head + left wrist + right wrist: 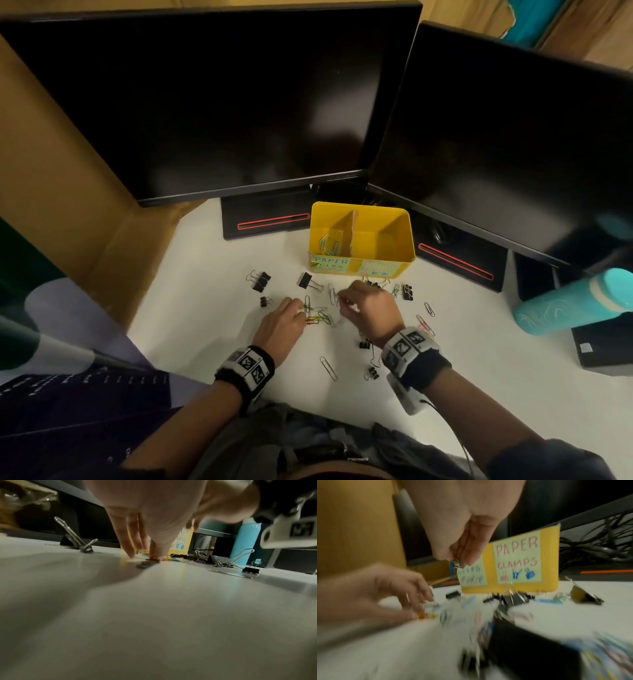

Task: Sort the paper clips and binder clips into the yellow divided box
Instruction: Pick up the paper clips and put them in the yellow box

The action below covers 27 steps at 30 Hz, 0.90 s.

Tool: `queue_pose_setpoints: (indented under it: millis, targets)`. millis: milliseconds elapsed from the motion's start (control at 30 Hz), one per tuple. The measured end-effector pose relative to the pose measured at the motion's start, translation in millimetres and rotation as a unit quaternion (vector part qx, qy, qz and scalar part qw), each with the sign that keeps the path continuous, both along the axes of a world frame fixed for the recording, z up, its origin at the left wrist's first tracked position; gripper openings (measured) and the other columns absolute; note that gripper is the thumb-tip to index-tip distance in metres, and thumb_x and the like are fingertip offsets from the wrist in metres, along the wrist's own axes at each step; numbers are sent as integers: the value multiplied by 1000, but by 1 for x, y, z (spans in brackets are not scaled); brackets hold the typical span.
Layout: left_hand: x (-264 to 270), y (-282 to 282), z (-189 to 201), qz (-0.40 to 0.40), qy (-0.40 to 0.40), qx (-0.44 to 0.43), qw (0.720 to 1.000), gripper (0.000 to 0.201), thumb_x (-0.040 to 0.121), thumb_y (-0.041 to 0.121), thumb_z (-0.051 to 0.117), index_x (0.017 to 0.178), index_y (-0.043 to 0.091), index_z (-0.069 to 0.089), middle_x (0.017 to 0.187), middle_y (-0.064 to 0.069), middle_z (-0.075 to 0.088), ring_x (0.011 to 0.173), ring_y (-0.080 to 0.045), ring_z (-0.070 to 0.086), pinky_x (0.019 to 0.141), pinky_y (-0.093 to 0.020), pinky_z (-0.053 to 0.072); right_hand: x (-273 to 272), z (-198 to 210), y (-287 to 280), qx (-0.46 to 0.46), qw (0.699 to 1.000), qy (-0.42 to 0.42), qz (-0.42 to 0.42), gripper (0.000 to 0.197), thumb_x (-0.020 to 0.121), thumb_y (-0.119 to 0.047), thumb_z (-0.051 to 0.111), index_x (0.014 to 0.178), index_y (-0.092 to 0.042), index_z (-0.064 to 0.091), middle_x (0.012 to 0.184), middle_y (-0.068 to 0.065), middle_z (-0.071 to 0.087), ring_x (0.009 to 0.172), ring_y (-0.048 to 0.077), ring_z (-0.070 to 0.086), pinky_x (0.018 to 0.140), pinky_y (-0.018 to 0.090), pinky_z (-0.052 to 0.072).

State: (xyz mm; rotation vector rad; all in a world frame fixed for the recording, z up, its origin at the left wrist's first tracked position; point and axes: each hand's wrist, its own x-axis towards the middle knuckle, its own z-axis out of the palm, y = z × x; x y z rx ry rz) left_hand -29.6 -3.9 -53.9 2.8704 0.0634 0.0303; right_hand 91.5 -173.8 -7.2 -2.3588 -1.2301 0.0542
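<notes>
The yellow divided box (406,236) stands at the back of the white desk; its left compartment holds several paper clips (329,244), and its labels read "PAPER CLAMPS" (517,559). My left hand (301,313) (145,558) pinches coloured paper clips (313,320) lying on the desk. My right hand (342,299) (458,561), just in front of the box, pinches a silver and a blue paper clip (452,572) above the desk. Black binder clips (260,279) (308,281) (407,292) and loose paper clips (328,368) (424,324) lie scattered around both hands.
Two dark monitors (219,102) (513,144) on black stands rise right behind the box. A teal bottle (575,305) stands at the right. A cardboard panel (68,192) closes the left side. Cables (594,547) lie behind the box.
</notes>
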Motion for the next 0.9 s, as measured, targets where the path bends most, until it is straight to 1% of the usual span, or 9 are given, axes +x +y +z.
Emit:
queue_pose_setpoints:
  millis: [100, 200, 300, 433, 533, 600, 667, 767, 900]
  targets:
    - [3, 0, 3, -41, -25, -10, 999, 10, 67, 4, 74, 71, 10, 67, 120, -8, 63, 109, -17, 58, 75, -28, 56, 18, 32, 11, 101, 993, -6, -52, 20, 89, -24, 54, 89, -10, 69, 79, 4, 65, 60, 16, 59, 51, 31, 51]
    - [6, -3, 2, -87, -20, -18, 996, 25, 55, -1, 83, 74, 8, 69, 95, -6, 72, 89, -17, 68, 63, -27, 58, 42, 49, 33, 135, 986, -21, -95, 15, 89, -18, 59, 91, -8, 69, 80, 6, 65, 60, 15, 58, 53, 33, 53]
    - [6, -5, 7, -105, 18, 21, 994, 30, 48, -1, 86, 69, 7, 66, 67, -4, 64, 60, -17, 61, 43, -23, 51, 58, 51, 49, 85, 986, -8, -142, 20, 92, -22, 55, 103, -9, 66, 89, 10, 65, 68, 23, 60, 58, 37, 53]
    - [10, -1, 19, -56, -39, -61, 996, 24, 53, -5, 81, 60, 5, 60, 58, -6, 57, 47, -18, 54, 40, -27, 49, 34, 35, 36, 95, 987, -34, -124, 13, 90, -14, 51, 92, -8, 62, 80, 8, 60, 62, 21, 54, 49, 35, 48]
    - [23, 4, 46, 22, -137, -188, 972, 10, 75, -6, 66, 75, 4, 65, 76, -8, 67, 64, -18, 62, 61, -30, 55, 4, 9, 19, -25, 996, 16, -79, 16, 81, -6, 53, 93, -7, 64, 87, 11, 63, 74, 28, 60, 55, 38, 53]
    - [42, 6, 73, 35, -171, -219, 960, 8, 79, -4, 65, 80, 4, 66, 84, -8, 68, 71, -18, 63, 69, -29, 55, -2, -7, 18, -141, 988, 45, -34, 40, 78, 2, 51, 117, -4, 57, 117, 19, 60, 106, 34, 54, 78, 45, 53]
    - [70, 8, 94, 19, -190, -225, 955, 5, 81, -1, 64, 80, 4, 65, 86, -9, 66, 72, -20, 62, 69, -32, 56, -3, -15, 21, -220, 974, 51, -4, 61, 79, 3, 50, 137, -4, 35, 143, 17, 39, 128, 33, 34, 99, 46, 39]
    - [110, 13, 101, 22, -189, -228, 955, 4, 80, 2, 67, 83, 5, 66, 90, -8, 63, 75, -20, 62, 69, -37, 56, -5, -15, 23, -295, 955, 7, -4, 67, 84, -5, 47, 144, -3, 17, 151, 14, 24, 134, 30, 22, 104, 45, 28]
    - [127, 17, 87, 35, -138, -229, 963, 18, 80, 5, 69, 98, 8, 66, 100, -9, 68, 84, -20, 66, 75, -41, 57, -27, -13, 15, -254, 966, 0, 39, 61, 84, 0, 48, 141, -3, 26, 147, 16, 33, 126, 30, 36, 102, 46, 34]
